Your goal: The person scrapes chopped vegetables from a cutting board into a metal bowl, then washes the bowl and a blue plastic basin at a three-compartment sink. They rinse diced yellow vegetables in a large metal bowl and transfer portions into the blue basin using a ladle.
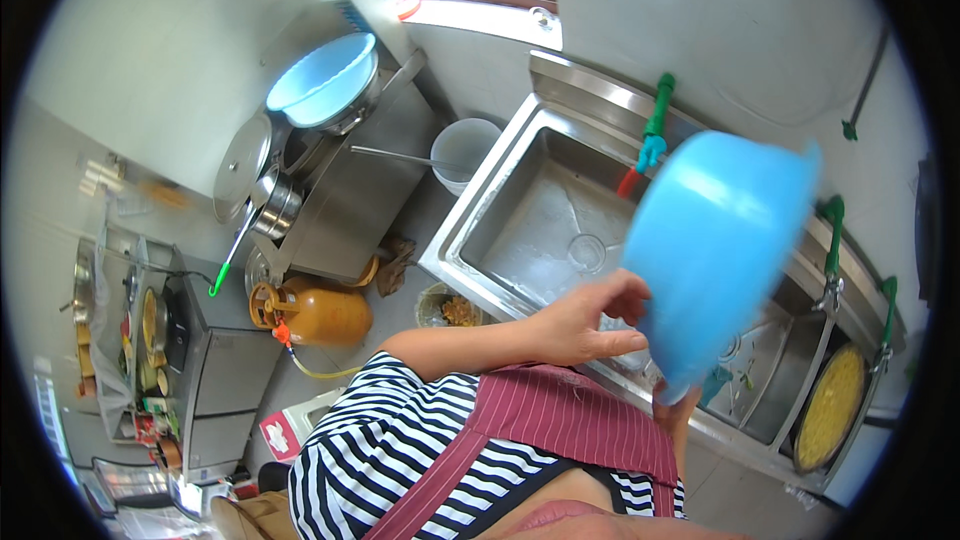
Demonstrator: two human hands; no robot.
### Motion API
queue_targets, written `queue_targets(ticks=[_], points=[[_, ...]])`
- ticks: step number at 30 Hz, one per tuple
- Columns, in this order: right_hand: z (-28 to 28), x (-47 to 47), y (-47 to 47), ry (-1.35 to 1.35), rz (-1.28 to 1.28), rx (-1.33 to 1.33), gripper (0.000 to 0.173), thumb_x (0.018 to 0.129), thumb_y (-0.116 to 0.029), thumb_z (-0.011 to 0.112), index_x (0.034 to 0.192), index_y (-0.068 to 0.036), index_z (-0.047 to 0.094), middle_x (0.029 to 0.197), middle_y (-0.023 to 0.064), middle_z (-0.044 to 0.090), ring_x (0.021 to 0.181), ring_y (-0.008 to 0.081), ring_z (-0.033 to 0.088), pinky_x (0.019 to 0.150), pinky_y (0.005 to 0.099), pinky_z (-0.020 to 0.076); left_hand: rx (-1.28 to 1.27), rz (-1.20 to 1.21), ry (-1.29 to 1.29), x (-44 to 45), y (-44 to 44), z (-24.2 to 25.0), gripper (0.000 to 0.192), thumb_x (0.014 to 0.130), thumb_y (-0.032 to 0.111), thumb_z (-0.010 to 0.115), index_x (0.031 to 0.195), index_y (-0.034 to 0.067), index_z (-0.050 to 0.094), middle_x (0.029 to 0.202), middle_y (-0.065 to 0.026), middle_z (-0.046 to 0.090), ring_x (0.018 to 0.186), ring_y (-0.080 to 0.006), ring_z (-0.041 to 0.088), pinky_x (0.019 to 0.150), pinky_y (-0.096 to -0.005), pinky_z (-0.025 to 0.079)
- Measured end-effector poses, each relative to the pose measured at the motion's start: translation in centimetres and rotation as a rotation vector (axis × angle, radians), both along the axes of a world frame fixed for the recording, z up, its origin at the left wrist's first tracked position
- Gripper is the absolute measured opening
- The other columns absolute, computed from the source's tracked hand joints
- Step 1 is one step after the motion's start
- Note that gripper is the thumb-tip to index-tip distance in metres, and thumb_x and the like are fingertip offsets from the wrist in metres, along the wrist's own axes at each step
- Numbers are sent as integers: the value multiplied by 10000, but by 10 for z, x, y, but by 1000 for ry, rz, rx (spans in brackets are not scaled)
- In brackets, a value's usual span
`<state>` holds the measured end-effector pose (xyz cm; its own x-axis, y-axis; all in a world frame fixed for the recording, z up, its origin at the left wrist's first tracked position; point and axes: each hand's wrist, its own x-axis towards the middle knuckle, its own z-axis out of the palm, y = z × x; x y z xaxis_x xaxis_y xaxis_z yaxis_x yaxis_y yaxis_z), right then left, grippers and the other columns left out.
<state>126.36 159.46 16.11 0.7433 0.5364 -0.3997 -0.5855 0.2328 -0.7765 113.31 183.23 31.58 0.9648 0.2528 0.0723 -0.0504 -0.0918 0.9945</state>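
Observation:
A large blue plastic basin (720, 240), blurred by motion, is tilted on its side above the stainless steel sink (540, 217). My right hand (667, 397) grips its lower rim near my apron and is partly hidden behind it. At the basin's near side is my left hand (611, 315), with fingers apart and fingertips close to the wall; whether they touch it I cannot tell. Behind the basin stands a green tap pipe with a red end (628, 181). Some wet patches show in the sink bowl. Green scraps (746, 379) lie in the bowl farther right.
A round pan of yellow food (829, 409) sits at the sink's right end. Beside the left end stand a white bucket (463, 146) and a waste bin with scraps (457, 311). An orange gas cylinder (322, 309) is on the floor. A light blue basin (330, 82) rests over a metal pot.

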Motion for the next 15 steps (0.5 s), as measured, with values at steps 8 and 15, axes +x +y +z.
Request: queue_targets(ticks=[8, 15], points=[[113, 12, 187, -257, 305, 479, 374, 968, -196, 413, 1307, -49, 353, 1166, 121, 509, 1065, 230, 530, 909, 401, 452, -393, 846, -497, -83, 70, 24, 267, 852, 43, 560, 1107, 5, 490, 1012, -102, 583, 894, -171, 594, 796, -308, 512], [151, 4, 308, -499, 837, 347, 470, 928, -311, 528, 1309, -66, 405, 1166, 110, 542, 984, 205, 574, 844, 377, 484, -439, 1307, -793, -178, 309, 71, 288, 901, 127, 540, 1140, -26, 495, 1050, -162, 571, 953, -254, 579, 847, -406, 493]])
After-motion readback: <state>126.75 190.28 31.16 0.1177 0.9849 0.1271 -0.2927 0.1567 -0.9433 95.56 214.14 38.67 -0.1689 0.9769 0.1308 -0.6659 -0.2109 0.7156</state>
